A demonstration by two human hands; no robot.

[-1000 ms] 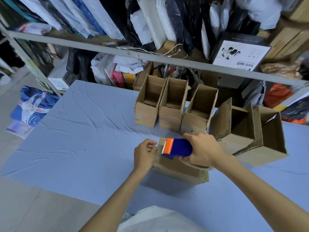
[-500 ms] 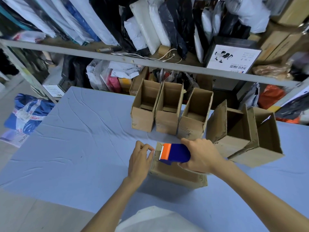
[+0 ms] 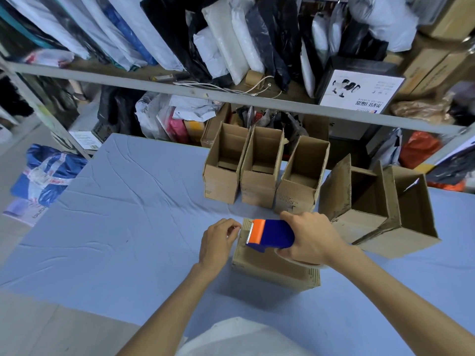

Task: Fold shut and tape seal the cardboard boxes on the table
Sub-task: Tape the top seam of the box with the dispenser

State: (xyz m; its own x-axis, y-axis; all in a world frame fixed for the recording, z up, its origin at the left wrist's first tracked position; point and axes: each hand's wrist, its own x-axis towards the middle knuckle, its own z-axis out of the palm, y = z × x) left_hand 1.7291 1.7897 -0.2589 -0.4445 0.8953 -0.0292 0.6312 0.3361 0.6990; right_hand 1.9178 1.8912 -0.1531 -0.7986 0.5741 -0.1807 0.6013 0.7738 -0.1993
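Observation:
A closed cardboard box (image 3: 272,268) lies on the blue table cloth (image 3: 123,227) in front of me. My right hand (image 3: 311,240) grips a blue and orange tape dispenser (image 3: 270,235) held over the box's top, its toothed orange end pointing left. My left hand (image 3: 218,242) rests against the box's left end, its fingertips pinching at the top corner beside the dispenser's blade. Three open boxes (image 3: 259,173) stand in a row behind. Two larger open boxes (image 3: 380,209) lie tipped at the right.
A metal shelf rail (image 3: 231,98) crosses behind the table, with bags and packages stacked above and below it. A blue bag (image 3: 48,176) lies on the floor at the left. The table's near edge runs at the lower left.
The dispenser and my right hand have stayed over the box's left end. My left hand's fingers shifted from the box's side up to the top corner by the blade.

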